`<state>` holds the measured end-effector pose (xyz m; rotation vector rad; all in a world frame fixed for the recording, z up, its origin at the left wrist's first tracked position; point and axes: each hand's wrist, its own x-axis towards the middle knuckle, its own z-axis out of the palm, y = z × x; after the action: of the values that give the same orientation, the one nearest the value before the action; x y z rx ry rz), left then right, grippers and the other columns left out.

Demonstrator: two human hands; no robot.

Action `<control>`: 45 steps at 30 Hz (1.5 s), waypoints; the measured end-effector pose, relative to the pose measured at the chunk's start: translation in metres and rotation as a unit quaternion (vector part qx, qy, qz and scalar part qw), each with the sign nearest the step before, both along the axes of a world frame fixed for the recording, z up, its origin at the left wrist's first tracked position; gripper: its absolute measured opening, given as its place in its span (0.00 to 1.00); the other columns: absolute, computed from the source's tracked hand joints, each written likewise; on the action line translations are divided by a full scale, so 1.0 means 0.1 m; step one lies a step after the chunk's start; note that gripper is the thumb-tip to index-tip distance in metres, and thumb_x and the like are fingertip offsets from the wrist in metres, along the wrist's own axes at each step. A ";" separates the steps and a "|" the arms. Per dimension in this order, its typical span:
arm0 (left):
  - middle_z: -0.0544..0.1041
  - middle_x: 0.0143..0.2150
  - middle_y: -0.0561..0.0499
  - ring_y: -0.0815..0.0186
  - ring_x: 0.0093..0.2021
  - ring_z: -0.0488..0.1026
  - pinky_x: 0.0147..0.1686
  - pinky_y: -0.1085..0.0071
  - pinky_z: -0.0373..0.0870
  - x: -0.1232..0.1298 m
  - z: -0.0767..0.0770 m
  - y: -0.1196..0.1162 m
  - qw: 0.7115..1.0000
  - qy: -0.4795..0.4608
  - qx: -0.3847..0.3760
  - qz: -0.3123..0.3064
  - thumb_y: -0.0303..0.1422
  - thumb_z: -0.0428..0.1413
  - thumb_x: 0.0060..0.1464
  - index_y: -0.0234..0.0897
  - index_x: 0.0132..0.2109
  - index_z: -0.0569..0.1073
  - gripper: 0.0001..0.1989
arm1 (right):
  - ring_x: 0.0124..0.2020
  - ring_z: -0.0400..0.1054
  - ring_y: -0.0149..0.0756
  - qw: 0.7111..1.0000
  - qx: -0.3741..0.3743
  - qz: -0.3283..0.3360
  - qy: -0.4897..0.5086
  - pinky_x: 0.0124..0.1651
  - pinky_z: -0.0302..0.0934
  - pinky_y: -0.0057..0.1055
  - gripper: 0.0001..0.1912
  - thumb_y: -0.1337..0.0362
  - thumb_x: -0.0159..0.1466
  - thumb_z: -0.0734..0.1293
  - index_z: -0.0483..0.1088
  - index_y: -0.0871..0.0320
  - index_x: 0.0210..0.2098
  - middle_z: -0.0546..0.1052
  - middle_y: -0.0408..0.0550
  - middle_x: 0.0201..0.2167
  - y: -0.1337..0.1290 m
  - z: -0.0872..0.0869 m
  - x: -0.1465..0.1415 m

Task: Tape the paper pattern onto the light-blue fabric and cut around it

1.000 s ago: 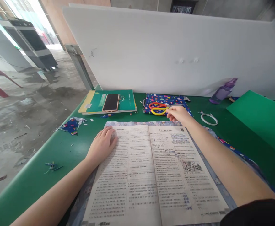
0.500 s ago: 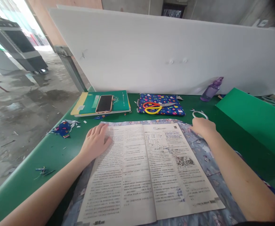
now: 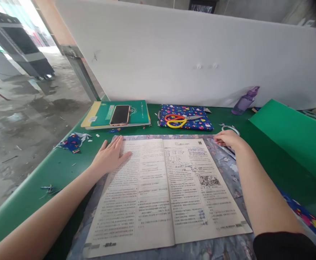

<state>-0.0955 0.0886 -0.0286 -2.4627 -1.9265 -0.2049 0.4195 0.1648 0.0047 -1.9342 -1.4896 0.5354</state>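
An open workbook (image 3: 158,195) with printed pages and some blue handwriting lies on a grey-blue patterned sheet (image 3: 229,168), which shows around its edges. My left hand (image 3: 110,155) rests flat on the book's upper left corner, fingers and thumb spread. At the sheet's far right corner, my right hand (image 3: 228,139) is closed, its fingertips pinching the sheet's edge. Just behind the right hand lies a white ring (image 3: 231,128), partly hidden by it. Scissors (image 3: 181,121) with one red and one yellow handle lie on a folded dark blue patterned piece (image 3: 198,124) beyond the book.
A phone (image 3: 120,115) sits on green and yellow books (image 3: 139,108) at the back left. Dark blue scraps (image 3: 73,142) lie on the green table (image 3: 33,195). A purple bottle (image 3: 244,103) and a green board (image 3: 293,133) stand at right, before a white panel (image 3: 158,50).
My right hand has shifted slightly left with the sheet's edge, which now lies straighter along the top. My left hand has flattened and spread its fingers on the page.
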 end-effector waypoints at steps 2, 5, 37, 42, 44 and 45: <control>0.50 0.71 0.42 0.52 0.71 0.45 0.67 0.45 0.43 -0.02 0.01 0.02 1.000 0.001 -0.007 0.000 0.55 0.38 0.61 0.32 0.70 0.46 0.40 | 0.26 0.73 0.41 0.999 0.024 -0.040 -0.007 0.29 0.69 0.35 0.04 0.66 0.56 0.65 0.70 0.59 0.26 0.78 0.54 0.24 0.01 -0.08 -0.08; 0.49 0.71 0.44 0.52 0.71 0.44 0.67 0.45 0.42 -0.04 0.01 0.04 1.000 0.004 -0.013 0.000 0.55 0.37 0.61 0.33 0.70 0.47 0.39 | 0.37 0.74 0.45 0.987 0.098 -0.106 -0.075 0.41 0.67 0.39 0.08 0.62 0.60 0.62 0.69 0.58 0.35 0.79 0.55 0.32 -0.01 -0.17 -0.22; 0.45 0.72 0.48 0.54 0.71 0.43 0.67 0.49 0.44 -0.18 -0.03 0.52 0.999 0.026 -0.033 0.006 0.56 0.36 0.61 0.34 0.71 0.45 0.40 | 0.39 0.70 0.43 0.916 0.286 -0.080 -0.268 0.43 0.59 0.34 0.14 0.61 0.66 0.55 0.67 0.60 0.44 0.76 0.55 0.36 0.33 -0.19 -0.28; 0.45 0.72 0.49 0.56 0.71 0.45 0.67 0.50 0.44 -0.17 0.00 0.50 0.999 0.016 -0.028 0.006 0.55 0.36 0.62 0.36 0.71 0.46 0.38 | 0.33 0.68 0.42 0.936 0.268 -0.061 -0.219 0.41 0.60 0.35 0.13 0.61 0.64 0.57 0.68 0.60 0.43 0.73 0.50 0.29 0.27 -0.18 -0.27; 0.46 0.72 0.48 0.55 0.71 0.45 0.67 0.50 0.44 -0.17 0.00 0.50 1.000 0.011 -0.026 0.006 0.55 0.36 0.62 0.37 0.70 0.47 0.38 | 0.32 0.69 0.40 0.944 0.280 -0.025 -0.173 0.40 0.62 0.34 0.15 0.59 0.64 0.58 0.66 0.60 0.47 0.73 0.49 0.29 0.22 -0.10 -0.34; 0.46 0.72 0.48 0.55 0.71 0.45 0.67 0.50 0.44 -0.17 -0.01 0.50 1.000 0.010 -0.026 0.008 0.55 0.36 0.62 0.37 0.70 0.47 0.38 | 0.32 0.69 0.39 0.945 0.294 0.001 -0.143 0.39 0.63 0.34 0.17 0.57 0.65 0.58 0.65 0.60 0.49 0.74 0.49 0.30 0.18 -0.03 -0.40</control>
<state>-0.1129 0.1388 -0.0292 -2.4710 -1.9670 -0.1329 0.3793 0.1830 0.0016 -1.5688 -1.5959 -0.1970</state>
